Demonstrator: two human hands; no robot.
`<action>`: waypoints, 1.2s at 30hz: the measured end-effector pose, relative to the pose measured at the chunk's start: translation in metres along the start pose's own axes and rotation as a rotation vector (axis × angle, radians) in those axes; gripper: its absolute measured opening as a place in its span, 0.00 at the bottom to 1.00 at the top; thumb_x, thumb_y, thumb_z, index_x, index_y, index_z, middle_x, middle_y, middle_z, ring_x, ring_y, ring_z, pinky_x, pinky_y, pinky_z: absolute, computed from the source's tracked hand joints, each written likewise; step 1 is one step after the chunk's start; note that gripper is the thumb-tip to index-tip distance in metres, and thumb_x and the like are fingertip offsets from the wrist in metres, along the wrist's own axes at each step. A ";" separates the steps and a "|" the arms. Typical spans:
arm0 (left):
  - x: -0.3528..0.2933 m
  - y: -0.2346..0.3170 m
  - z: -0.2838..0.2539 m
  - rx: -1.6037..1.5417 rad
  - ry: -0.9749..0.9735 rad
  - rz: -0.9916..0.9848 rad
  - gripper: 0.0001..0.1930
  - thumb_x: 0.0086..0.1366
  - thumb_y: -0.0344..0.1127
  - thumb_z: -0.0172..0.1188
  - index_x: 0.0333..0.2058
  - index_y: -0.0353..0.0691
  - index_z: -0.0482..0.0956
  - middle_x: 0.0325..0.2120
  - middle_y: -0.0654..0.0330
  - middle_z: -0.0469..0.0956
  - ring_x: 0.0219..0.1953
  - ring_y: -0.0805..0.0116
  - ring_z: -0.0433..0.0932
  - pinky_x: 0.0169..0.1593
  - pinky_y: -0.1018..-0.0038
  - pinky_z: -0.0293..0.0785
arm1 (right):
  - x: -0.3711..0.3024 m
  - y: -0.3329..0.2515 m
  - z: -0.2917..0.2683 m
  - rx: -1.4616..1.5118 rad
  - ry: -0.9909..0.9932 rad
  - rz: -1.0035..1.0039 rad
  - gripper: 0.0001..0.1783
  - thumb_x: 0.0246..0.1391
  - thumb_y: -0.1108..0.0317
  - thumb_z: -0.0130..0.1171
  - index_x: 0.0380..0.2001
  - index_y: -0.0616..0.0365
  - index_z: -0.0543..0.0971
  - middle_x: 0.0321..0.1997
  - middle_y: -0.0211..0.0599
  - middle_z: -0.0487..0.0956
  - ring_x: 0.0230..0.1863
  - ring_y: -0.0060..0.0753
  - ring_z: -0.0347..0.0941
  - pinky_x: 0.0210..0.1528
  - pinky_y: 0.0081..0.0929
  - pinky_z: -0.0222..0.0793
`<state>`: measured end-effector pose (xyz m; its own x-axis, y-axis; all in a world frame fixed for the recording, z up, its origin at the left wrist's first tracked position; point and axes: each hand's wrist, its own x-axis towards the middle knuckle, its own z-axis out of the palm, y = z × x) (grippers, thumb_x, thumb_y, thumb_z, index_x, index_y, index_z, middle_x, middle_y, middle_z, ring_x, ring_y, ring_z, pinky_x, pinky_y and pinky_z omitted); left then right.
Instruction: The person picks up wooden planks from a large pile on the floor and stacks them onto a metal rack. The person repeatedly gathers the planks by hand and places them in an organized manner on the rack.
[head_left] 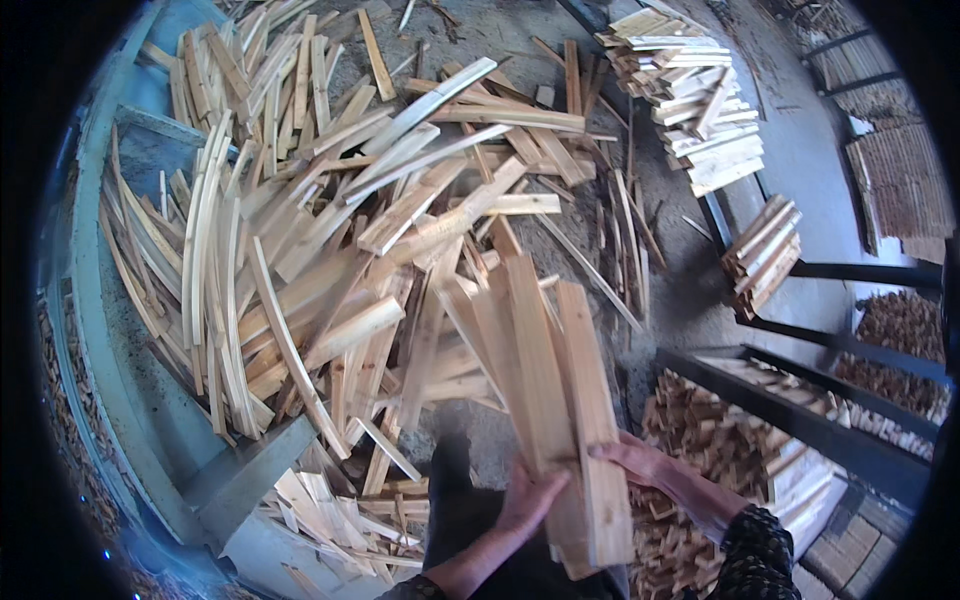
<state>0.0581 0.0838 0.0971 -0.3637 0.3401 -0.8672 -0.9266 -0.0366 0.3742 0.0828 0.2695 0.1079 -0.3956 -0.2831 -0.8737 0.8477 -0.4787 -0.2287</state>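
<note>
Several pale wooden boards point(541, 365) stand nearly upright in front of my body, fanned apart at their far ends. My left hand point(532, 498) grips the bundle low on its left side, thumb across the front. On the right edge, my right hand point(632, 460) holds one board point(598, 400), its thumb on the face and the other fingers partly hidden behind. The boards' far ends overlap a large jumbled heap of loose boards point(330, 220) and are slightly blurred.
A blue metal frame point(105, 290) borders the heap on the left. Stacked boards point(700, 105) and a smaller bundle point(765, 250) lie at the far right. Dark metal bars point(790, 405) cross above a dense wood stack point(690, 420) close to my right arm. Thin offcuts point(625, 225) litter the floor.
</note>
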 end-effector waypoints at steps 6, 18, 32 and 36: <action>-0.115 -0.071 -0.013 0.065 -0.230 -0.405 0.28 0.52 0.36 0.60 0.45 0.31 0.55 0.40 0.55 0.65 0.43 0.71 0.66 0.47 0.74 0.65 | -0.107 0.117 0.029 0.157 0.131 0.251 0.44 0.38 0.54 0.64 0.54 0.66 0.58 0.52 0.45 0.66 0.53 0.36 0.62 0.56 0.33 0.57; -0.064 -0.185 -0.116 0.180 -0.140 -0.649 0.24 0.53 0.39 0.59 0.44 0.36 0.61 0.36 0.55 0.69 0.38 0.66 0.72 0.39 0.70 0.71 | -0.023 0.281 0.023 0.447 0.102 0.288 0.38 0.47 0.52 0.56 0.56 0.60 0.56 0.54 0.42 0.64 0.55 0.35 0.61 0.57 0.34 0.57; -0.106 -0.234 -0.083 -0.116 -0.183 -0.587 0.28 0.60 0.41 0.50 0.57 0.52 0.48 0.51 0.57 0.59 0.52 0.59 0.63 0.50 0.59 0.66 | -0.075 0.332 0.011 0.327 0.190 -0.342 0.40 0.40 0.65 0.56 0.58 0.55 0.52 0.55 0.37 0.60 0.57 0.29 0.55 0.58 0.27 0.52; -0.200 -0.228 -0.003 0.164 -0.241 -0.216 0.29 0.61 0.46 0.48 0.56 0.42 0.51 0.53 0.56 0.58 0.54 0.61 0.60 0.56 0.64 0.58 | -0.157 0.344 -0.008 0.323 -0.179 -0.695 0.51 0.39 0.57 0.58 0.62 0.54 0.40 0.59 0.42 0.56 0.60 0.32 0.49 0.60 0.29 0.44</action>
<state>0.3421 0.0209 0.1842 -0.1098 0.5364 -0.8368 -0.9450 0.2047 0.2552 0.4395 0.1555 0.1631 -0.8714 0.0531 -0.4876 0.2516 -0.8049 -0.5374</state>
